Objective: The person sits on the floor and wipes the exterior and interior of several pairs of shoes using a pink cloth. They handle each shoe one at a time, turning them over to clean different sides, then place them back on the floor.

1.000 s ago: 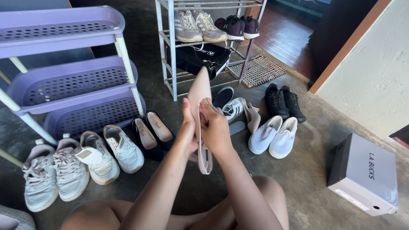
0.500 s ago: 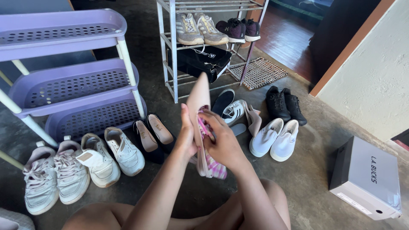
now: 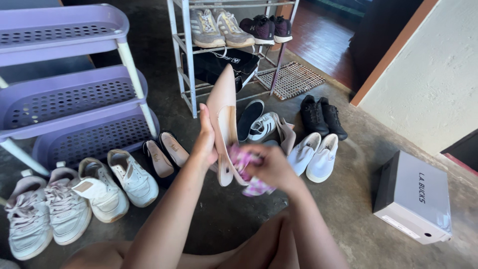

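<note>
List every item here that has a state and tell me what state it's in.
Beige pointed shoe: upright, toe up, held by left hand.
Pink checked cloth: bunched in right hand, against the shoe.
Shoebox: closed, on the floor.
Purple rack: shelves bare.
Metal rack: holding sneakers.

Bright daylight from the right, soft shadows, slight motion blur.

Home entryway with shoe storage

A metal shoe rack [image 3: 199, 55], a doormat [image 3: 291, 79] by the doorway and shoes lining the concrete floor [image 3: 348, 199].
</note>
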